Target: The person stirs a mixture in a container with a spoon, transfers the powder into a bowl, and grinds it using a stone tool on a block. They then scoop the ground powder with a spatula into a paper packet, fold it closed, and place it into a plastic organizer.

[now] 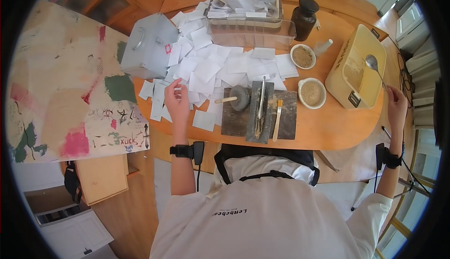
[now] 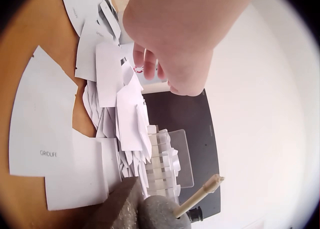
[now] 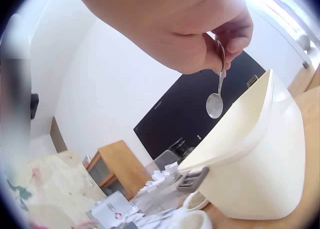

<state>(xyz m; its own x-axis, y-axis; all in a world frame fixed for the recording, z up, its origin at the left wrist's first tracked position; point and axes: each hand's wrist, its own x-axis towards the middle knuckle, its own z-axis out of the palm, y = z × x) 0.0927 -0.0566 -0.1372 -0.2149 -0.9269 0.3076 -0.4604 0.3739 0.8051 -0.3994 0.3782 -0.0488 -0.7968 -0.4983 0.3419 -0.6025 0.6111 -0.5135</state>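
Observation:
My right hand point(image 1: 397, 105) pinches the handle end of a metal spoon point(image 1: 371, 62). Its bowl hangs over a cream plastic bin point(image 1: 338, 83) with some pale powdery material inside, and in the right wrist view the spoon point(image 3: 214, 106) points downward above the bin's rim point(image 3: 225, 154). With its fingers loosely bent and nothing held, my left hand point(image 1: 177, 100) hovers above scattered white paper packets point(image 1: 204, 69). Left of the bin stand a white bowl point(image 1: 312, 100) of pale powder and another bowl point(image 1: 303, 56) of browner powder.
A dark slab point(image 1: 234, 123) bears a round grey stone point(image 1: 239, 99) with a wooden handle, a narrow stone tray point(image 1: 259, 132) with metal tweezers, and a brush point(image 1: 277, 121). Behind are a dark bottle point(image 1: 304, 22), a clear plastic box point(image 1: 253, 36) and a silver case point(image 1: 149, 46).

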